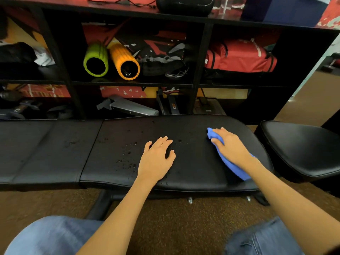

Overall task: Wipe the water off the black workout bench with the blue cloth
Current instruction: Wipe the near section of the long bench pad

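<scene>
The black workout bench (193, 162) stretches across the view in front of me, its padded top split by a seam. Water droplets (127, 159) speckle the pad left of centre, with a few more on the left section. My right hand (230, 146) presses the blue cloth (237, 168) flat against the pad near its right end; the cloth sticks out in front of my fingertips and trails back under my wrist. My left hand (158, 159) rests palm down on the middle of the pad, fingers spread, right beside the droplets.
A second black padded seat (303, 150) stands just right of the bench. Behind it a black shelf unit (198, 85) holds a green foam roller (95, 59), an orange foam roller (125, 61), straps and a red bag (241, 56). Brown carpet (174, 218) and my knees are below.
</scene>
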Demonstrator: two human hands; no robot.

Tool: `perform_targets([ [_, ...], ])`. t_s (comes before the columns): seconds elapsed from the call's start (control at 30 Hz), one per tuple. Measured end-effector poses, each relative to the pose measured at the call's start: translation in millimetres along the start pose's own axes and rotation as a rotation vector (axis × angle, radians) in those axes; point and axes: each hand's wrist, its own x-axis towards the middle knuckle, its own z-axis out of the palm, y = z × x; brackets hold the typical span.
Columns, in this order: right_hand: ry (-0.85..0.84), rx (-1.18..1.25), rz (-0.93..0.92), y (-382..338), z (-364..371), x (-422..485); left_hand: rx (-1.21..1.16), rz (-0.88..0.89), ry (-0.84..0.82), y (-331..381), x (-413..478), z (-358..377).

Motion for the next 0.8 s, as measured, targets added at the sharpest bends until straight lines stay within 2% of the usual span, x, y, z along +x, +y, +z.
perform_targets([
  [0.1, 0.084, -0.059, 0.105, -19, 14, 19, 0.012, 0.000, -0.008, -1, 0, 0],
  [0.17, 0.109, -0.101, 0.108, -32, 22, 17, 0.025, 0.004, -0.016, -2, -1, -1],
  [0.27, 0.035, 0.015, -0.012, -49, 26, -7, 0.040, 0.009, -0.031, -3, -2, -2],
  [0.4, -0.061, 0.033, -0.209, -55, 17, -56, 0.058, 0.006, -0.080, 3, 9, -9],
  [0.5, -0.126, 0.102, -0.261, -44, 8, -67, 0.047, 0.017, -0.066, 3, 23, -21],
  [0.63, -0.024, 0.097, -0.197, -19, -6, -42, 0.096, -0.007, -0.071, -12, 36, -19],
  [0.8, 0.094, 0.051, 0.087, 13, -13, 15, 0.108, -0.026, -0.062, -22, 35, -8],
])
